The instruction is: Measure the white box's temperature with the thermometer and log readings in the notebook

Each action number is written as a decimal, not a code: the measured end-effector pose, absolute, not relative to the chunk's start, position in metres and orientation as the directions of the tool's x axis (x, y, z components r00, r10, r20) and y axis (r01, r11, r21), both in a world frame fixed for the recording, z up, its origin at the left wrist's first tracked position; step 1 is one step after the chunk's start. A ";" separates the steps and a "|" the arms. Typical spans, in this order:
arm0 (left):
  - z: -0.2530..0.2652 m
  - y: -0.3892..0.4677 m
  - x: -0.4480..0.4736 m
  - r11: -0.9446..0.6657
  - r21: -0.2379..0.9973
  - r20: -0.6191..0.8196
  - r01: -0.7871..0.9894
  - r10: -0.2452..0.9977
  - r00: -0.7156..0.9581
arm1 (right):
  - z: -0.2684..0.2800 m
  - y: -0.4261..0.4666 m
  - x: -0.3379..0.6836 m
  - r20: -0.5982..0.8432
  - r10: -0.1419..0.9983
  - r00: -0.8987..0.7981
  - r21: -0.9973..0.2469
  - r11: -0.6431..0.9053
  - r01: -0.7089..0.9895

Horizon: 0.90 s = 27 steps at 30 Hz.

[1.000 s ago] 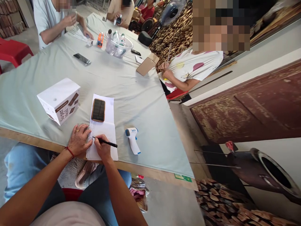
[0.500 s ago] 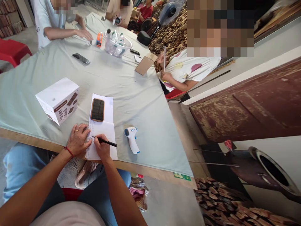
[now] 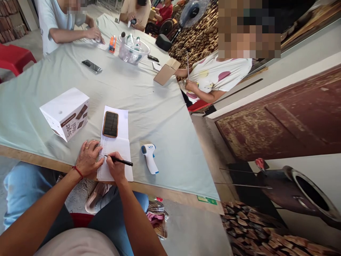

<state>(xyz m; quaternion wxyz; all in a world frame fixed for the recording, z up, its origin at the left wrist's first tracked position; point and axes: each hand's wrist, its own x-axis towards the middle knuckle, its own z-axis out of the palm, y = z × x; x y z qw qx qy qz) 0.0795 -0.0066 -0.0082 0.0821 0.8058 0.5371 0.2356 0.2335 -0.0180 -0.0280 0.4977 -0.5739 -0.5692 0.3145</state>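
An open notebook (image 3: 123, 149) lies at the near edge of the table, with small handwriting down its left side. My right hand (image 3: 115, 167) grips a black pen (image 3: 123, 161), its tip on the lower page. Flat on the notebook's left edge rests my left hand (image 3: 89, 155), fingers apart, a red cord at its wrist. A smartphone (image 3: 110, 124) in an orange-brown case lies on the upper page. Right of the notebook is a white and blue infrared thermometer (image 3: 150, 158). A white printed box (image 3: 65, 112) stands beyond my left hand.
A pale cloth covers the table (image 3: 170, 142). Farther back are another phone (image 3: 92, 66), a clear basin (image 3: 134, 53) of bottles, an orange tape dispenser (image 3: 112, 44) and a cardboard box (image 3: 166, 73). Several people sit around. A red stool (image 3: 16, 58) stands at left.
My hands and the pen have hardly moved. Across the table, the person at far left has shifted their hands over a small item; the person at right has lowered one hand behind the cardboard box.
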 end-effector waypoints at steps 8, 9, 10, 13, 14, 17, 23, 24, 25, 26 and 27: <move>-0.007 -0.006 0.079 -0.406 0.367 0.284 0.837 0.906 0.315 | -0.030 -0.019 0.233 0.215 0.962 0.166 -0.927 0.148 0.344; -0.007 -0.006 0.079 -0.407 0.369 0.284 0.836 0.906 0.315 | -0.030 -0.019 0.233 0.216 0.961 0.175 -0.928 0.147 0.341; -0.007 -0.006 0.079 -0.407 0.375 0.283 0.833 0.906 0.315 | -0.030 -0.019 0.233 0.217 0.958 0.188 -0.930 0.145 0.337; -0.007 -0.006 0.079 -0.403 0.394 0.283 0.826 0.908 0.308 | -0.031 -0.019 0.234 0.218 0.952 0.213 -0.934 0.141 0.327; -0.007 -0.006 0.079 -0.402 0.398 0.284 0.825 0.909 0.306 | -0.031 -0.018 0.234 0.218 0.953 0.211 -0.934 0.140 0.329; -0.007 -0.007 0.079 -0.404 0.404 0.283 0.821 0.908 0.307 | -0.031 -0.018 0.234 0.215 0.957 0.192 -0.929 0.140 0.342; -0.006 -0.006 0.079 -0.401 0.407 0.277 0.821 0.910 0.308 | -0.031 -0.018 0.233 0.209 0.956 0.204 -0.926 0.126 0.357; -0.006 -0.006 0.079 -0.400 0.415 0.276 0.817 0.911 0.306 | -0.031 -0.018 0.233 0.205 0.958 0.203 -0.927 0.123 0.356; -0.006 -0.006 0.079 -0.400 0.424 0.276 0.813 0.912 0.305 | -0.031 -0.018 0.233 0.201 0.959 0.200 -0.928 0.120 0.354; -0.006 -0.006 0.079 -0.400 0.432 0.276 0.808 0.912 0.303 | -0.031 -0.018 0.233 0.196 0.960 0.200 -0.929 0.117 0.351; -0.006 -0.006 0.079 -0.400 0.436 0.277 0.806 0.912 0.303 | -0.030 -0.019 0.233 0.192 0.960 0.205 -0.931 0.113 0.346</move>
